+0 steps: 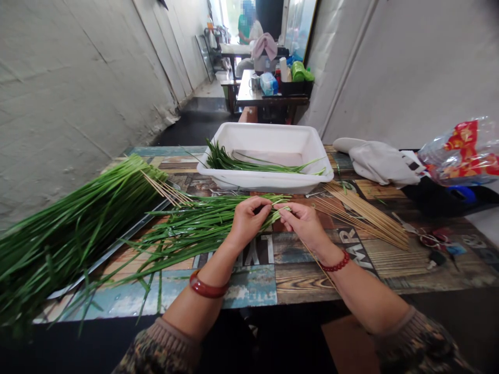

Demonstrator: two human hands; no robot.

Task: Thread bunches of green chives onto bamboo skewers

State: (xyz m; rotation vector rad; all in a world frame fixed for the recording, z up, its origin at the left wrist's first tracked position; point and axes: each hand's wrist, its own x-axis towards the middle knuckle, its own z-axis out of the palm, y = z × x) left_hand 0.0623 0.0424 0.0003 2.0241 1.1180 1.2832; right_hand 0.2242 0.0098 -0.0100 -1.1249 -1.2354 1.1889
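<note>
Near the middle of the frame, the ends of a few green stalks [281, 208] are pinched between thumb and fingertips by the left hand [249, 221]. The fingertips of the right hand [302, 218] are closed just beside them, apparently on a thin skewer [320, 267], whose shaft is seen running from beneath that palm toward the lower right; its point cannot be made out. Loose greens [187, 223] are spread left of centre, and a thicker heap [89, 208] is piled along the left edge. More greens [237, 163] are held in the white tub [268, 183] at upper centre, while spare skewers [366, 215] are fanned out at centre right. With the two sets of fingertips so close, a fingertip could be pricked if the skewer were pushed too hard or slipped through a stalk. The pale ends could be split if pierced off-centre, as they look narrow. Stalks could be dropped or skewed if the left pinch were loosened, their long leaves being left unsupported by it. Neighbouring leaves could also be dragged along, since the held ones seem to be lying against the spread on the table [300, 283].
</note>
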